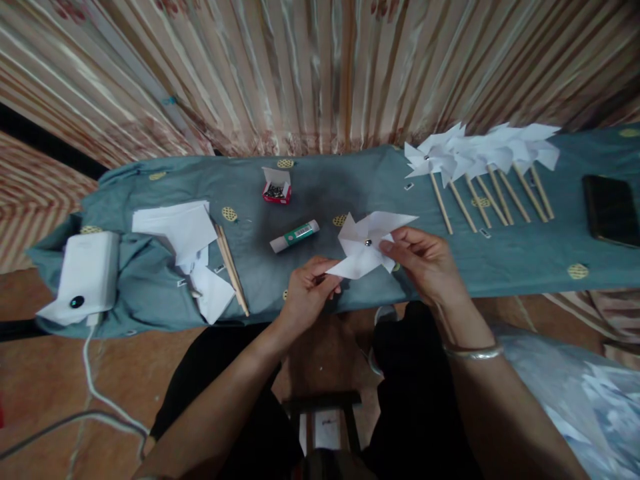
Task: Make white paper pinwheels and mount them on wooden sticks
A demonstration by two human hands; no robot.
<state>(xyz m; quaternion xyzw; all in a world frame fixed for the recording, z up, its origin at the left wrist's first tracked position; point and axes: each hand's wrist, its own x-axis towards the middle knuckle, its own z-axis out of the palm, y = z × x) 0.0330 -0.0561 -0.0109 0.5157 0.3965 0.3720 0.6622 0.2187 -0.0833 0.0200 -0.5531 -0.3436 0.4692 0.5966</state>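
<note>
A white paper pinwheel [364, 263] with a metal pin at its centre is held between both hands above the cloth-covered table. My left hand [311, 290] pinches the tip of its lower left blade. On the other side, my right hand [425, 263] grips the pinwheel near the pin, thumb on top. No stick shows on this pinwheel. Just behind it lies a green and white glue stick [299, 235]. Farther back stands an open red box [277, 192] full of small metal pins.
Several finished pinwheels on sticks [493, 160] lie in a row at the back right, near a black phone [611, 210]. Left are paper pieces [180, 227], wooden sticks [233, 273] and a white power bank [90, 270] with a cable. A plastic bag [575, 380] sits at lower right.
</note>
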